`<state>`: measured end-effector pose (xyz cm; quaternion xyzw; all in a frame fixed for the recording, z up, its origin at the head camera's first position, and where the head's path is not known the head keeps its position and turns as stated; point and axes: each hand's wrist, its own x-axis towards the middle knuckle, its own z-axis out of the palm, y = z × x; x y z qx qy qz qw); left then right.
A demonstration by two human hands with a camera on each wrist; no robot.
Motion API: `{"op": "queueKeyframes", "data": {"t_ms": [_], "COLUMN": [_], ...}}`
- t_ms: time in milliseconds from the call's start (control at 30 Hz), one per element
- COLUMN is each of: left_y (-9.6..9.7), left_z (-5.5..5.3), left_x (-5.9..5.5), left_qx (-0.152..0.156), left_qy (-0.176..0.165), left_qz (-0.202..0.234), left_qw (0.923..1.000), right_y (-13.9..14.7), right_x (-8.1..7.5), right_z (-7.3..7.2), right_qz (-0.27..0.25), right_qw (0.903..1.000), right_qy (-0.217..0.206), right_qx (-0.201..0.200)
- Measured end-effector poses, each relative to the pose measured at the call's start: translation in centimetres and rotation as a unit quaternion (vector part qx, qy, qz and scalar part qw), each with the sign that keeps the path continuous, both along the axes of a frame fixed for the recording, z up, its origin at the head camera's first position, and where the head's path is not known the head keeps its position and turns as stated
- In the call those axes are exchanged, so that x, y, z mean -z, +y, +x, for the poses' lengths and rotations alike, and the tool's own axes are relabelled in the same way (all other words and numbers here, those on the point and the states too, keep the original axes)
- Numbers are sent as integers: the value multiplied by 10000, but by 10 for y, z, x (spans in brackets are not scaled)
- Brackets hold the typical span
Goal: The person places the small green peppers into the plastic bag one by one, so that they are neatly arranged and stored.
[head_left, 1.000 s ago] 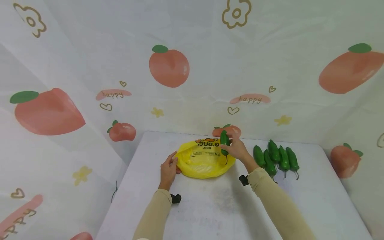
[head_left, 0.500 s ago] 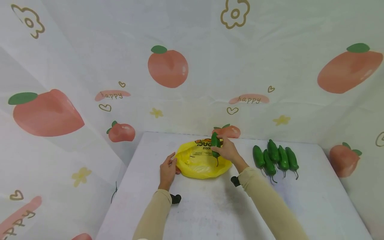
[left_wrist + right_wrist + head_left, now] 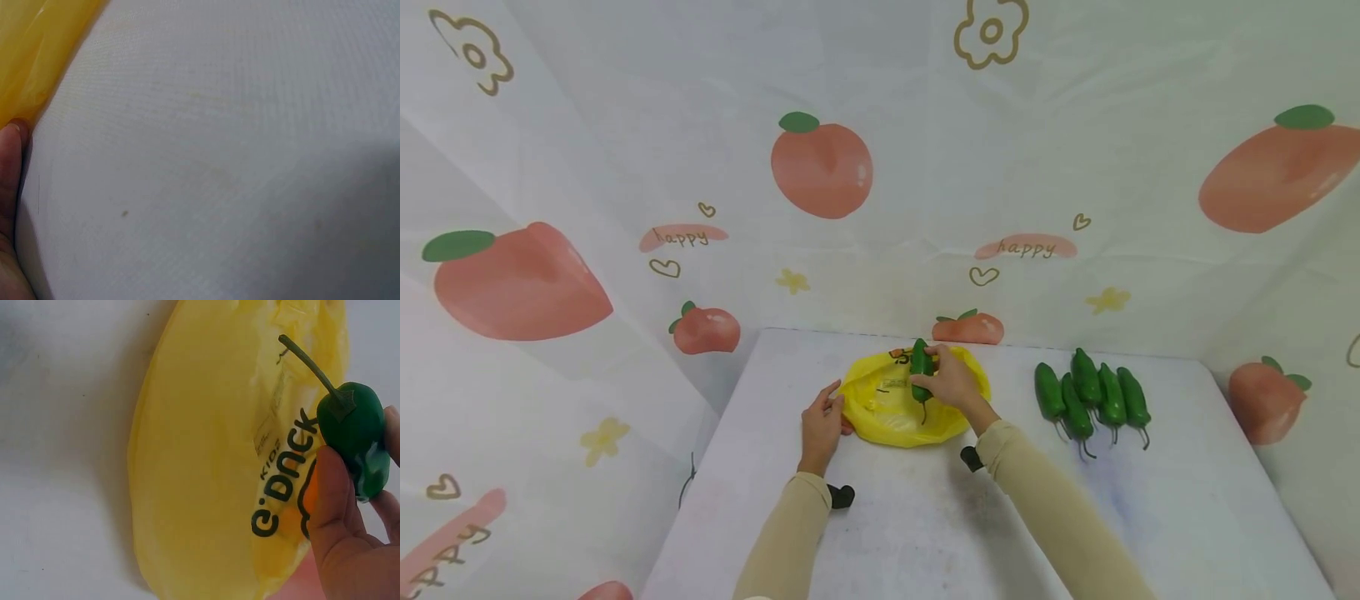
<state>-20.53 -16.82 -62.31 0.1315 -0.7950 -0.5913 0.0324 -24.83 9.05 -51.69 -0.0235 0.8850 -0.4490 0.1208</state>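
A green pepper (image 3: 921, 369), stem toward the person, is pinched between the thumb and fingers of my right hand (image 3: 953, 380). It is held over the open mouth of a yellow plastic bag (image 3: 902, 429) with dark lettering. In the right wrist view the pepper (image 3: 351, 419) shows its curved stem and glossy skin, with the bag (image 3: 200, 450) behind it. At the bag's left side, my left hand (image 3: 822, 425) holds the rim. The left wrist view catches only the thumb (image 3: 10, 169) against the bag's yellow edge (image 3: 44, 56).
Several green peppers (image 3: 1086, 382) lie grouped on the white table (image 3: 910, 533), right of the bag. A white backdrop (image 3: 895, 275) printed with peaches rises behind the table's far edge and along both sides. Dark wrist pieces (image 3: 841, 497) sit below the cuffs.
My right hand has carried the pepper leftward and slightly lower, from the bag's right side to over its middle. The left hand stays at the rim.
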Motion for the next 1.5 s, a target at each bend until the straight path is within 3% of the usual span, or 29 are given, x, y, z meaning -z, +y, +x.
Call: {"op": "queueKeyframes", "data": {"t_ms": [433,1100,1500], "left_y": [-1,1,1], "left_z": [-1,0,1], "left_x": [1,1,-1], "left_qx": [-2,-72,-36], "left_qy": [-175,-70,22], "left_qz": [-4,-116,-185], "left_qw": [9998,9999,9998], "right_y": [-14,-39,-45], "right_x": [10,27,33], "right_z": [3,2,0], "right_qz": [-66,100,337], "right_qw": [9997,9971,9965], "right_qy": [-227,-751,-762], "right_qx": [-94,-113,-68]}}
